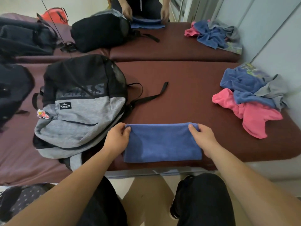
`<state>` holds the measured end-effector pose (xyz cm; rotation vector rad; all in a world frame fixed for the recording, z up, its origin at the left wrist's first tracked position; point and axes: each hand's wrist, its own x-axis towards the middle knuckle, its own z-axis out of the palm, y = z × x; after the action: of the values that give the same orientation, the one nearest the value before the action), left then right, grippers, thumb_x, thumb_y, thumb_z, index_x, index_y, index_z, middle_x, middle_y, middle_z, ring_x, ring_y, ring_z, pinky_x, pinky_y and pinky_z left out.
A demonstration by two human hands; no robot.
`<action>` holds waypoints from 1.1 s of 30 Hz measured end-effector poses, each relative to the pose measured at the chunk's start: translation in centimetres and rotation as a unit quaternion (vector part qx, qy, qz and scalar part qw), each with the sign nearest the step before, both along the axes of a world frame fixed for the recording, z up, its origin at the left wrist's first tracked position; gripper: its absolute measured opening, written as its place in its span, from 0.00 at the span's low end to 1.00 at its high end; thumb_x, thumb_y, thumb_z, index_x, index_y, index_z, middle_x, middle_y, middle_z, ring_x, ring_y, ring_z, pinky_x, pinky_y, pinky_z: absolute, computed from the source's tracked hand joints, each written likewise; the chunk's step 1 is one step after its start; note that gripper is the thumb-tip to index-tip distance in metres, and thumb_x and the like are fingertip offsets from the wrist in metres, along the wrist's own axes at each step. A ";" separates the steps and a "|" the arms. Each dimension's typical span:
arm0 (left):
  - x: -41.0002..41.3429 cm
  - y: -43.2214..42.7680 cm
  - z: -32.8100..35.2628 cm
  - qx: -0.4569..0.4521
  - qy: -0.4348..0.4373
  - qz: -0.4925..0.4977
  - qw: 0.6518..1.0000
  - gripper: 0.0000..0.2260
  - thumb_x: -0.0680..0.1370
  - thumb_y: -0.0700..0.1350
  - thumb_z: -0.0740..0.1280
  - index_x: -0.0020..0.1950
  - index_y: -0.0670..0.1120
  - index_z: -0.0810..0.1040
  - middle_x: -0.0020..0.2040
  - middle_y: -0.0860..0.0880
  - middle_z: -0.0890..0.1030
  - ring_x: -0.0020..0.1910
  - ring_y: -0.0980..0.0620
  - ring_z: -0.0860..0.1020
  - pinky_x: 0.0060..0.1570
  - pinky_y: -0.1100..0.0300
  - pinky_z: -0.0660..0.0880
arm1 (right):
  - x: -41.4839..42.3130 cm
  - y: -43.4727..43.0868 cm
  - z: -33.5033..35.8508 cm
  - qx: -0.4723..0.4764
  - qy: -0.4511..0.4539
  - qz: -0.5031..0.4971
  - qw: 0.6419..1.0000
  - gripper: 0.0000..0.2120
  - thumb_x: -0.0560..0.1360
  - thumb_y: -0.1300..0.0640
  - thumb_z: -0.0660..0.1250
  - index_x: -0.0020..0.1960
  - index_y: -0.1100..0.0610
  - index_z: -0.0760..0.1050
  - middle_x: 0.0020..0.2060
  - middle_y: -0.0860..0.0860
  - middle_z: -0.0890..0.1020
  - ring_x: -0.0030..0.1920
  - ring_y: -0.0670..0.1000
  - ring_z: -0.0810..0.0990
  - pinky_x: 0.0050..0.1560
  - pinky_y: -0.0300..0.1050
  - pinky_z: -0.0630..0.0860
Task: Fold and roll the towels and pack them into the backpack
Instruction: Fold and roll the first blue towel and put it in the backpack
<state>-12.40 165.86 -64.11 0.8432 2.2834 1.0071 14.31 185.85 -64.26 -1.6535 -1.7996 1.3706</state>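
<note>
Well, the broad maroon padded bench [187,95] fills the middle of the frame and runs up to a mirror along the top. On its left half lies the black and grey fabric backpack [78,111], flat, with its straps trailing toward the centre. From this angle I cannot quite make out whether its main zip is open. At the right edge sits a loose heap of crumpled blue, pink and grey towels [250,98], not yet folded.

At lower centre, close to the bench's near edge, lies the blue terry towel [162,144]. It is folded to a flat oblong whose long axis runs left to right across the frame. The left hand [116,139] pinches its far left corner, thumb on top and fingers tucked beneath. The right hand [203,139] pinches the far right corner the same way.

Both grips therefore sit on the far long edge, one at each end, and the body of the towel lies on their near side, toward the person. I would judge that a roll or further fold has to travel the short way, far edge to near. The backpack lies just beside the towel's left end, so the left hand is the nearer one for packing.
</note>
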 end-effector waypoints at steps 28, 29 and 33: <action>-0.2 7.1 1.4 -0.117 0.122 -0.065 0.984 0.09 0.77 0.46 0.71 0.50 0.46 0.72 0.41 0.49 0.79 0.43 0.44 0.79 0.43 0.52 0.74 | 1.4 1.9 -2.2 0.132 -0.084 0.046 0.987 0.11 0.71 0.54 0.75 0.40 0.53 0.72 0.34 0.48 0.78 0.37 0.54 0.77 0.40 0.51 0.74; -0.6 8.7 2.1 -0.103 0.136 -0.080 0.982 0.09 0.77 0.46 0.71 0.53 0.46 0.74 0.43 0.49 0.80 0.45 0.44 0.80 0.45 0.52 0.75 | 2.0 2.1 -2.3 0.102 -0.049 0.040 0.993 0.12 0.70 0.55 0.76 0.41 0.53 0.72 0.33 0.48 0.79 0.36 0.53 0.76 0.41 0.51 0.73; -0.9 13.6 4.5 -0.029 0.237 -0.088 0.967 0.19 0.78 0.45 0.70 0.68 0.48 0.73 0.59 0.46 0.82 0.59 0.43 0.79 0.57 0.49 0.76 | 3.7 1.8 -2.1 -0.002 0.032 0.060 0.998 0.13 0.71 0.62 0.78 0.47 0.53 0.74 0.32 0.53 0.80 0.30 0.51 0.76 0.29 0.43 0.71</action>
<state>-13.28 179.47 -59.57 1.3532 2.5461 0.7094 17.99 187.63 -66.31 -1.5068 -1.8875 1.4612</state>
